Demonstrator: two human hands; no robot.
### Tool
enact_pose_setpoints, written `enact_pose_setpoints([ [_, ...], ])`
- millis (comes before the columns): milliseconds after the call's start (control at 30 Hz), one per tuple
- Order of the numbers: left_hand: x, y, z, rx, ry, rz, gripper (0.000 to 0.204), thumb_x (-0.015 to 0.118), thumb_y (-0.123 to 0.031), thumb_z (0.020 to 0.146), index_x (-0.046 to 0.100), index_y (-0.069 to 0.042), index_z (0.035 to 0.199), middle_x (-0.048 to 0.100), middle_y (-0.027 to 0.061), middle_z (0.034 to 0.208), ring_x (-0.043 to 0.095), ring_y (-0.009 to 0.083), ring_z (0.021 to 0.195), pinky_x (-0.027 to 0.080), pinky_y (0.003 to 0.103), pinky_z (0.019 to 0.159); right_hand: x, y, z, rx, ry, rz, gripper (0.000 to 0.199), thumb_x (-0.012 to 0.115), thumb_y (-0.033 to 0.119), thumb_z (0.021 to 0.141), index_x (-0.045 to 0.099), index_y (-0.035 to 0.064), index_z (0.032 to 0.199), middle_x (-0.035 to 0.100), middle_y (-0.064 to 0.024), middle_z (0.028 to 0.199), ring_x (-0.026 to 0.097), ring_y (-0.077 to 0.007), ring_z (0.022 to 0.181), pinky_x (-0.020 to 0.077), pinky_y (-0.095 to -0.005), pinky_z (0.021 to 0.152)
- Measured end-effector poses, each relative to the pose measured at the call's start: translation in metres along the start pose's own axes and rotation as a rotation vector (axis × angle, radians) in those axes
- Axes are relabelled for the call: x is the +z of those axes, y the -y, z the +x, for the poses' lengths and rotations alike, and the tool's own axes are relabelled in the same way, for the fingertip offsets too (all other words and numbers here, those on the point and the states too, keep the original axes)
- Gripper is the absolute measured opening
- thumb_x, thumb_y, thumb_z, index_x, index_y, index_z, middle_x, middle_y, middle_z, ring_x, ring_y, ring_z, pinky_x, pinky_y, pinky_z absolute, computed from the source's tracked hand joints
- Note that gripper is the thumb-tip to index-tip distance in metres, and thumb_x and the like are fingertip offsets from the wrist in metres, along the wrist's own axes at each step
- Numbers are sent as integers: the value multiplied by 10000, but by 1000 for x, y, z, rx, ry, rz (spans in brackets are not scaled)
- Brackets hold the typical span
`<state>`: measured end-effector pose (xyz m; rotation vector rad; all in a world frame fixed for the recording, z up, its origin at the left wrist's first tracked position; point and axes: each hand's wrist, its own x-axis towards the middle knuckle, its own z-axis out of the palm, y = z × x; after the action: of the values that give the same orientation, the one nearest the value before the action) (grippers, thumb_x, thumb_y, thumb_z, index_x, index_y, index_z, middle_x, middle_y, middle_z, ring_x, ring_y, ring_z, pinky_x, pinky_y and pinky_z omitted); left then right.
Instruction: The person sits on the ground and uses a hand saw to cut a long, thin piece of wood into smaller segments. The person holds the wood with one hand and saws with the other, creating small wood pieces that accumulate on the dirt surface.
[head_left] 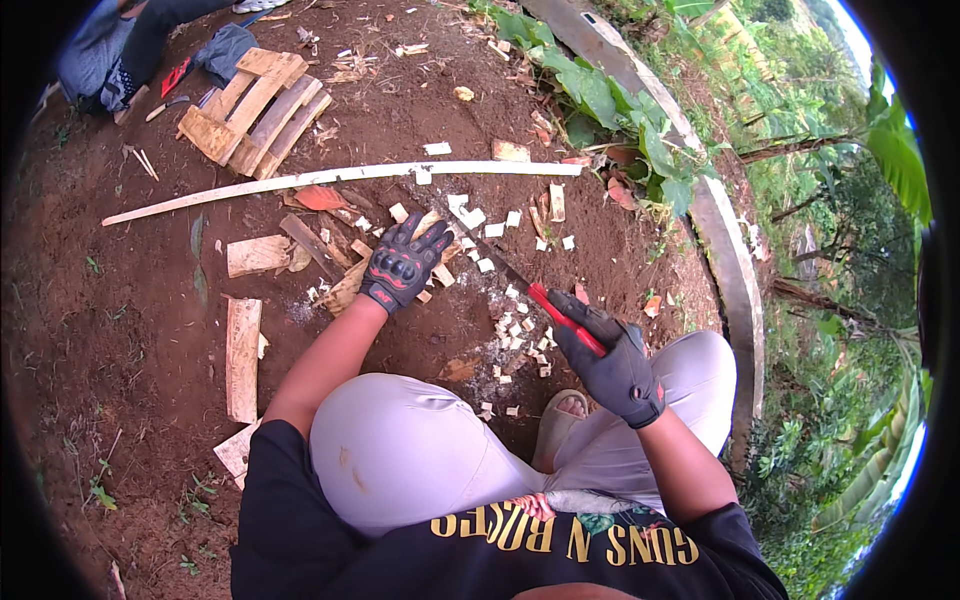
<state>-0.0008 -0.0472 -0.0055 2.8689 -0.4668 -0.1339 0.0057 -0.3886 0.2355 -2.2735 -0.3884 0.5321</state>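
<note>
My left hand (399, 265), in a black and red glove, is closed over a small piece of wood (430, 222) low above the ground, holding it beside the saw. More wood pieces (345, 288) lie under and next to this hand. My right hand (612, 358), gloved in dark grey, is wrapped round the red handle of a hand saw (562, 312). Its thin blade points up and left, with the tip end close to the wood under my left fingers. Whether the teeth touch the wood I cannot tell. Small pale wood blocks (515, 330) and sawdust are scattered beneath the blade.
A long pale wooden strip (340, 175) lies across the soil beyond my hands. Cut boards (243, 358) lie at left. Farther off stands a stack of wooden slats (255, 115), near another person (110, 60). A concrete edge (735, 270) and plants border the right side.
</note>
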Motion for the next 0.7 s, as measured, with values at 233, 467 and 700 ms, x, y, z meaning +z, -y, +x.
enact_pose_setpoints([
  [233,6,-3,0,-2,-2,18,545,577,-251,1068,572,-269,1612,528,-4,1707,417,324,1607,358,530,1295,12,14,-1,142,53,-21,528,768,218,1022,653,182,1536,807,-132,959,792,-303,752,623,-433,770],
  [467,6,-5,5,-10,37,61,531,533,-268,1101,547,-270,1632,490,-11,1735,409,331,1608,364,532,1282,21,-5,12,-33,-91,-13,432,743,169,1038,713,152,1469,820,-190,1076,815,-280,840,624,-397,896],
  [700,4,-7,7,-12,47,55,563,567,-242,1061,560,-258,1624,487,-9,1738,418,342,1601,400,543,1250,-13,19,-44,42,-9,8,461,740,144,1034,691,118,1492,807,-218,1187,833,-320,961,632,-429,880],
])
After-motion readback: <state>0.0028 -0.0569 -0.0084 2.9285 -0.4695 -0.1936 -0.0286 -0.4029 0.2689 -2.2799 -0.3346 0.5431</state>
